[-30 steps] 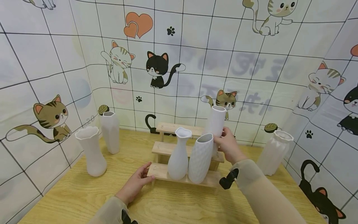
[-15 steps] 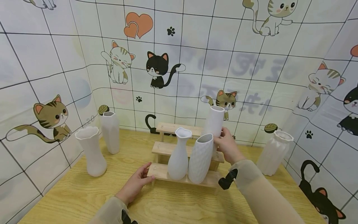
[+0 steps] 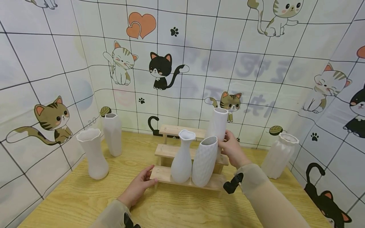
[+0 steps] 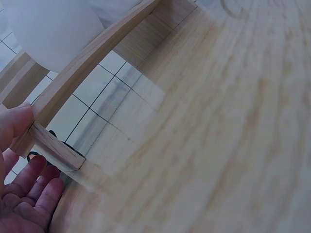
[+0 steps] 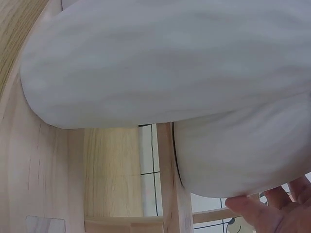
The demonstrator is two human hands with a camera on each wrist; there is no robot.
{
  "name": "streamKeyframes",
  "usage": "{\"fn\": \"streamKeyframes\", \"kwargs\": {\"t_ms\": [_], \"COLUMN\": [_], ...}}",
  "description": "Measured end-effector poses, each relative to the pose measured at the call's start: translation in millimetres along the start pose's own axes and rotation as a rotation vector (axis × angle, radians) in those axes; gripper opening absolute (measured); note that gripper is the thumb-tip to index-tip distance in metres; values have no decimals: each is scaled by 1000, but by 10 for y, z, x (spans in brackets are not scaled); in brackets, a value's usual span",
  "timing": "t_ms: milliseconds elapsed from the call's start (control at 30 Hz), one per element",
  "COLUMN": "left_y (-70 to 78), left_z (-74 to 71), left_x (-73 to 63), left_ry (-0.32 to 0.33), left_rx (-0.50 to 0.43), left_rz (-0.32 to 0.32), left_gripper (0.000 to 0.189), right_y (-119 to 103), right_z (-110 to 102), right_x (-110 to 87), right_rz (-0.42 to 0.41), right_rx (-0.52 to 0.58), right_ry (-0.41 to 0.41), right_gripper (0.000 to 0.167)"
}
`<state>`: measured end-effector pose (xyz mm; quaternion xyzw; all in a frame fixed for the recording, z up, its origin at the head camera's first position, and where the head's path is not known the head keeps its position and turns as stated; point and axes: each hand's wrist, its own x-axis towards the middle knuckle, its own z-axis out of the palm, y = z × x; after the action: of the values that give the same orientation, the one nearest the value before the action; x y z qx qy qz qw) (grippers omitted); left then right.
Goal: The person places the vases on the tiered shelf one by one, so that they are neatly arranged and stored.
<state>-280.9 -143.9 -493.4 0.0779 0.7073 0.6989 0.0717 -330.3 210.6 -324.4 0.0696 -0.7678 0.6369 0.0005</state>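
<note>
In the head view my left hand (image 3: 139, 186) pinches the left end of the lowest shelf of a three-step wooden stand (image 3: 168, 151). The left wrist view shows the thumb against that shelf's edge and other fingers loosely bent below. My right hand (image 3: 234, 148) holds the right side of a tall cylindrical white vase (image 3: 218, 123) at the middle shelf. The textured white vase (image 3: 203, 163) hides its lower part in the head view. Beside that, a narrow-necked white vase (image 3: 182, 161) stands on the lowest shelf. The right wrist view shows fingertips (image 5: 238, 203) against the held vase.
A flared white vase (image 3: 94, 155) and a faceted white vase (image 3: 112, 136) stand on the wood-grain table (image 3: 176, 209) at left. Another white vase with a gathered neck (image 3: 280, 155) stands at right. A cat-print sheet (image 3: 199, 57) encloses the back and sides.
The cylindrical vase has shifted slightly left, with my right hand still holding it. My left hand and the stand look unmoved.
</note>
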Motion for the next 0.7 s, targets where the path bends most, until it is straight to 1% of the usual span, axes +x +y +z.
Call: {"fn": "streamKeyframes", "kwargs": {"t_ms": [167, 267, 700], "left_y": [6, 7, 10], "left_z": [3, 3, 2], "left_x": [0, 4, 2], "left_ry": [1, -1, -6], "left_rx": [7, 9, 11], "left_rz": [1, 0, -3], "left_gripper": [77, 77, 76], "right_y": [1, -3, 53], "right_z": [-13, -25, -94], "right_x": [-6, -14, -21], "right_rz": [5, 1, -75], "right_rx": [6, 13, 16], "right_ry": [-14, -37, -121], "right_gripper": [68, 69, 68]}}
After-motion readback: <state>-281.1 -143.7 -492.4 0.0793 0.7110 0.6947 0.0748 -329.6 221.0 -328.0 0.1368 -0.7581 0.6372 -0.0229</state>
